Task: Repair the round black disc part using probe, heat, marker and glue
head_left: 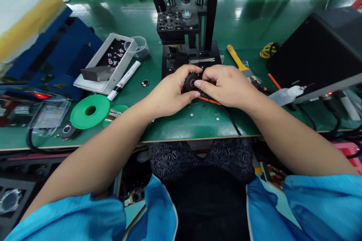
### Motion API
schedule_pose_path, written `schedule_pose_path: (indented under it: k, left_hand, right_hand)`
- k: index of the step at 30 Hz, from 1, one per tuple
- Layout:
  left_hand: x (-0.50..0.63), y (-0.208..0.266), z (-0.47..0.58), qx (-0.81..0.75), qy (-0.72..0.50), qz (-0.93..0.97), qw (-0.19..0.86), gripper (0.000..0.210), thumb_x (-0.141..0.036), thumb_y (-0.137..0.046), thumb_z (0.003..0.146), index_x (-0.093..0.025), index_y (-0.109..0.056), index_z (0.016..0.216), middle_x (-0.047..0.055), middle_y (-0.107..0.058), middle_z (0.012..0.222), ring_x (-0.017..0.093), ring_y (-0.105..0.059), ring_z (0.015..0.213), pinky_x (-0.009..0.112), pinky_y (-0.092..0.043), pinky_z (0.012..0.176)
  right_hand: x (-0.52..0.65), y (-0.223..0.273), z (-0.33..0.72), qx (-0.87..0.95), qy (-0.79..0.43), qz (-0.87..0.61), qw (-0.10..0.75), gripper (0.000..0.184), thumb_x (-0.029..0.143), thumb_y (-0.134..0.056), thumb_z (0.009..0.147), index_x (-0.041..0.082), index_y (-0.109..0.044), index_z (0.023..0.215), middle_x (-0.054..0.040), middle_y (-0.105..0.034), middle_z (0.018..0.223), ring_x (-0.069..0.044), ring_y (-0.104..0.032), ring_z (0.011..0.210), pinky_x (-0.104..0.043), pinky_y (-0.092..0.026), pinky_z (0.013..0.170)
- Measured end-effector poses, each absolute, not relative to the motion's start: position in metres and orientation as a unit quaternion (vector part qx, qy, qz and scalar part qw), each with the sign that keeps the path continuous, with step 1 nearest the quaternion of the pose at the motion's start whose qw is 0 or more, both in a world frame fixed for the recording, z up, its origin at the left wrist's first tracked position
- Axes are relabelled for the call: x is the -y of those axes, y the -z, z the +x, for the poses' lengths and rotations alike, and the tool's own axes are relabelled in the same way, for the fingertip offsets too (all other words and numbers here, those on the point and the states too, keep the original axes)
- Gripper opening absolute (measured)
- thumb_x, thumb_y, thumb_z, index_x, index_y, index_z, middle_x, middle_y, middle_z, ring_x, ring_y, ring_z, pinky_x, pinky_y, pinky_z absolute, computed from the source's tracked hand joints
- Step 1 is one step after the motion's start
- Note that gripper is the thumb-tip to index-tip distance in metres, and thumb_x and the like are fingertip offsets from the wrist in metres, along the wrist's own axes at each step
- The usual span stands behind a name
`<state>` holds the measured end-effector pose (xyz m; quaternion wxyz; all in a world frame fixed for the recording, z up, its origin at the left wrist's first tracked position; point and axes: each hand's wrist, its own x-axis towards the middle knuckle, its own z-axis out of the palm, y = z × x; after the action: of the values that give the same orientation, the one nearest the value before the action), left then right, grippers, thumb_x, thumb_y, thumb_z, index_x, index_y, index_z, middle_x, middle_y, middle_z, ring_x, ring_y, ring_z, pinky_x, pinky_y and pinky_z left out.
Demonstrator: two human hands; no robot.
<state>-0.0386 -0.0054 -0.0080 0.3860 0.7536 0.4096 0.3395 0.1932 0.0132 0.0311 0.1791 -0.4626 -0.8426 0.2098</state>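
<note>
Bench: glossy green mat (198,120), reflective, a few tiny screws loose on it just in front of the press.
Press: black metal frame (186,26), square and blocky, shiny pins up top, standing at the back centre.
Part: small round black piece (191,81), dark hole in the middle, right at the foot of the press.
Left hand (169,92): fingers curled round the part, thumb under it, so it's gripping it.
Right hand (226,84): pinching the same part from the other side, fingertips touching it.
Left of press: white marker (124,80), white tray (109,64) with a grey block, clear cup (137,47), flat green disc (90,110).
Right of press: yellow-handled brush (239,62), squeeze bottle (285,95), black box (316,51).
Blocked: both hands hide most of the part.
</note>
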Motion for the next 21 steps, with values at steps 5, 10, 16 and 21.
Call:
schedule_pose_path:
  k: [5, 10, 16, 21]
  left_hand:
    - [0.008, 0.001, -0.039, -0.395, -0.320, 0.787, 0.350, 0.051, -0.032, -0.077, 0.093, -0.026, -0.062, 0.141, 0.009, -0.078, 0.141, 0.035, -0.076, 0.132, 0.059, -0.058, 0.122]
    - [0.011, -0.007, -0.039, -0.414, -0.281, 0.807, 0.315, 0.052, -0.035, -0.075, 0.095, -0.024, -0.059, 0.143, 0.010, -0.079, 0.141, 0.033, -0.078, 0.126, 0.052, -0.062, 0.116]
    - [0.010, -0.002, -0.037, -0.409, -0.278, 0.811, 0.313, 0.046, -0.033, -0.074, 0.098, -0.025, -0.060, 0.141, 0.009, -0.080, 0.135, 0.031, -0.079, 0.121, 0.048, -0.064, 0.109]
    - [0.004, 0.005, -0.039, -0.401, -0.335, 0.761, 0.385, 0.053, -0.037, -0.080, 0.093, -0.025, -0.060, 0.141, 0.004, -0.073, 0.114, 0.024, -0.074, 0.097, 0.037, -0.062, 0.082]
  right_hand:
    - [-0.012, -0.033, 0.193, 0.839, -0.225, -0.463, 0.176, 0.035, 0.045, -0.075, 0.108, 0.022, -0.068, 0.081, -0.0030, -0.074, 0.090, -0.021, -0.060, 0.086, -0.036, -0.034, 0.077]
    - [-0.010, -0.040, 0.191, 0.827, -0.253, -0.477, 0.156, 0.041, 0.045, -0.077, 0.109, 0.022, -0.066, 0.077, 0.0000, -0.067, 0.081, -0.019, -0.057, 0.082, -0.036, -0.031, 0.075]
    - [-0.006, -0.047, 0.188, 0.824, -0.306, -0.451, 0.153, 0.047, 0.044, -0.075, 0.110, 0.022, -0.062, 0.071, 0.0036, -0.058, 0.073, -0.016, -0.053, 0.075, -0.037, -0.029, 0.073]
    - [-0.014, -0.043, 0.198, 0.816, -0.305, -0.445, 0.206, 0.047, 0.048, -0.076, 0.107, 0.021, -0.064, 0.070, 0.0038, -0.061, 0.069, -0.015, -0.054, 0.073, -0.036, -0.029, 0.074]
